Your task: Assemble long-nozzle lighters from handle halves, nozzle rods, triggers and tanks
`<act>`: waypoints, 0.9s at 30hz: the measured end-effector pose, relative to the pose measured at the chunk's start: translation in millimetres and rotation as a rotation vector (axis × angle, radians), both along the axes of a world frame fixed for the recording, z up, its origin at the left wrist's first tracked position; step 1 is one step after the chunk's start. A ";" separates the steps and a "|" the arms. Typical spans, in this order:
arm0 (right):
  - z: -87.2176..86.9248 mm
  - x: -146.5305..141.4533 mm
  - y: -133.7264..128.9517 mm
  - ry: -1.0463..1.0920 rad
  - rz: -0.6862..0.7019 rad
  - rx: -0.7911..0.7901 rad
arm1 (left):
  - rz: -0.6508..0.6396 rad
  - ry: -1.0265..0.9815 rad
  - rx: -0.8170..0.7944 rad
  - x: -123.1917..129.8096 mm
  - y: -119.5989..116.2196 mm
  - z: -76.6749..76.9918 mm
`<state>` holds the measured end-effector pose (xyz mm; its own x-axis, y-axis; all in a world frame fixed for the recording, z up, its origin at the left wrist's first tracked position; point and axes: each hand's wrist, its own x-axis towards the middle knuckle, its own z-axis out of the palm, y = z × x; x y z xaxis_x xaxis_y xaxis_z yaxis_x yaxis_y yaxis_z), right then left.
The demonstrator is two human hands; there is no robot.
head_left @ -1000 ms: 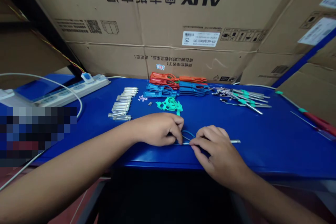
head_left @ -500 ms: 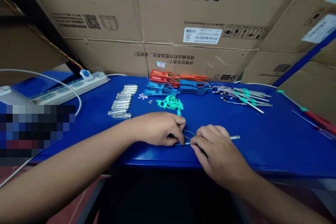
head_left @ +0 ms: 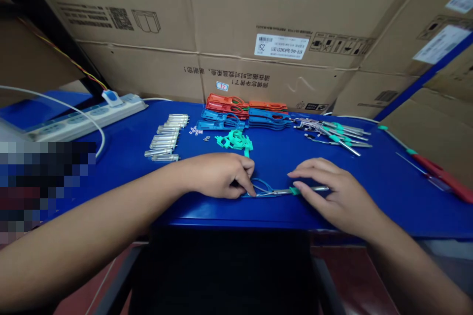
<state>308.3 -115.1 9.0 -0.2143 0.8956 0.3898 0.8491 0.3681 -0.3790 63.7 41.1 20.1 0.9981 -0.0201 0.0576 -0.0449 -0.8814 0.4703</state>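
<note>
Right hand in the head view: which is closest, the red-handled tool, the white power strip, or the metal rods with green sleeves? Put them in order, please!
From the right hand, nearest first:
1. Metal rods with green sleeves: straight ahead of it.
2. Red-handled tool: off to its right.
3. White power strip: far to the left.

We get soft, fairly dim indoor light, faint shadows beneath the left hand (head_left: 218, 175), cardboard cartons (head_left: 436, 54) bowing at the right edge, and a pixelated blur (head_left: 40, 182) at lower left.

The right hand (head_left: 335, 193) has opened and slid rightward, uncovering a green collar (head_left: 294, 190) on the metal rod (head_left: 310, 190)
</note>
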 end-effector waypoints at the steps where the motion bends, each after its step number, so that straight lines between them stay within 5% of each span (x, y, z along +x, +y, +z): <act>1: -0.8 2.9 -0.3 -0.011 0.028 -0.032 | 0.000 -0.001 -0.008 0.2 0.5 -0.2; 10: -20.2 -2.3 8.2 -0.050 0.140 -0.105 | -0.035 -0.039 0.001 2.6 2.0 -1.1; 27: 1.7 -0.8 16.2 -0.102 0.170 -0.311 | -0.066 -0.053 -0.039 5.0 6.9 -6.2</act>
